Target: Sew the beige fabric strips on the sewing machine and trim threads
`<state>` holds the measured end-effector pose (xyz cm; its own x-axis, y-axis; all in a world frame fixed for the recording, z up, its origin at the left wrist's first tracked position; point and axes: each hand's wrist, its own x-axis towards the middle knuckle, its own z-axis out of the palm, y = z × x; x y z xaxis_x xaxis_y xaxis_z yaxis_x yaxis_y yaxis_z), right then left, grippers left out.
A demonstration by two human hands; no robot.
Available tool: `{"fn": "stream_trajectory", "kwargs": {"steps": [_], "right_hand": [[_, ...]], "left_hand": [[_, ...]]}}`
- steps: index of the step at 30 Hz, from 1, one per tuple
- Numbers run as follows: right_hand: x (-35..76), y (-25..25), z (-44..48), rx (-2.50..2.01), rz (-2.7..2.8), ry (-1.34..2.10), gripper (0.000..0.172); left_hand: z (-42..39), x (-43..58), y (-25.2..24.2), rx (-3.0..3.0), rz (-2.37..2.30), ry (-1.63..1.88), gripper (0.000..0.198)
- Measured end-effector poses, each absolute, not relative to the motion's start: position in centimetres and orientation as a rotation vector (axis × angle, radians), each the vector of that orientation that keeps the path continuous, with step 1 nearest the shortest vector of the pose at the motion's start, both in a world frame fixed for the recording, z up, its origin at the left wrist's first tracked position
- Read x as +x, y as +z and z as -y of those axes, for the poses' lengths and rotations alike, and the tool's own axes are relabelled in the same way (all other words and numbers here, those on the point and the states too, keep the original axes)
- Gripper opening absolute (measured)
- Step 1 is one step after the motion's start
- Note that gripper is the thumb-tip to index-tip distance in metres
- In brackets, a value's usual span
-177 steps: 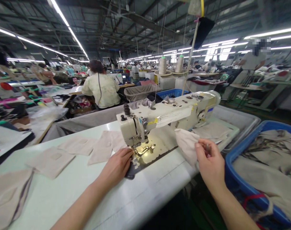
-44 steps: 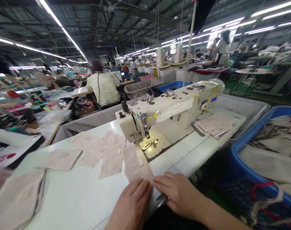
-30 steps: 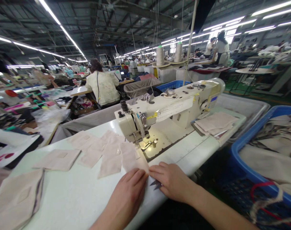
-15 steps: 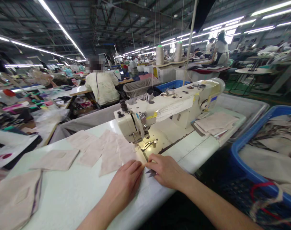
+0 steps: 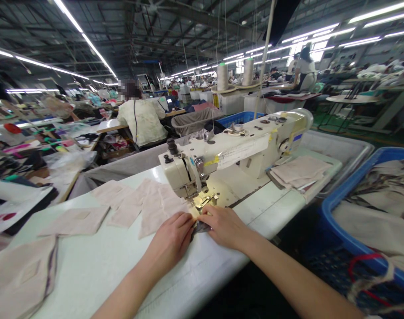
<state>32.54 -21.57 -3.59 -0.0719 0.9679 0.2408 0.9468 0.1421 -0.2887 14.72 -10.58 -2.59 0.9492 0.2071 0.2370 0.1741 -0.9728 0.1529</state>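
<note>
My left hand (image 5: 175, 232) lies at the front of the sewing machine (image 5: 245, 150), its fingers together and pressed on the edge of a beige fabric piece (image 5: 170, 198). Thumb and forefinger of my right hand (image 5: 225, 226) pinch close to the left fingertips, just before the presser foot. Under the right fingers, grey metal thread snips (image 5: 202, 227) show in part; the palm hides the rest. The fabric between the fingertips is mostly covered. More beige pieces (image 5: 122, 201) overlap to the left.
On the left of the table (image 5: 85, 261) are a folded beige piece (image 5: 77, 220) and a beige stack (image 5: 18, 279). Another stack (image 5: 300, 172) lies right of the machine. A blue basket (image 5: 328, 208) with fabric stands at right. A person (image 5: 142, 119) sits beyond.
Both hands have moved slightly forward, closer to the presser foot. The snip blades, plain before, now show less beneath my right hand. The fabric by the needle has shifted a little away from me.
</note>
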Motion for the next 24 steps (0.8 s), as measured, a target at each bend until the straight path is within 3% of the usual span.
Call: {"fn": "stream_trajectory", "kwargs": {"steps": [24], "right_hand": [[32.5,-3.7,21.8,-1.866,2.005,0.106,0.028]], "left_hand": [[7.1,15.4,-2.6,2.987,-0.37,0.423,0.031]]}}
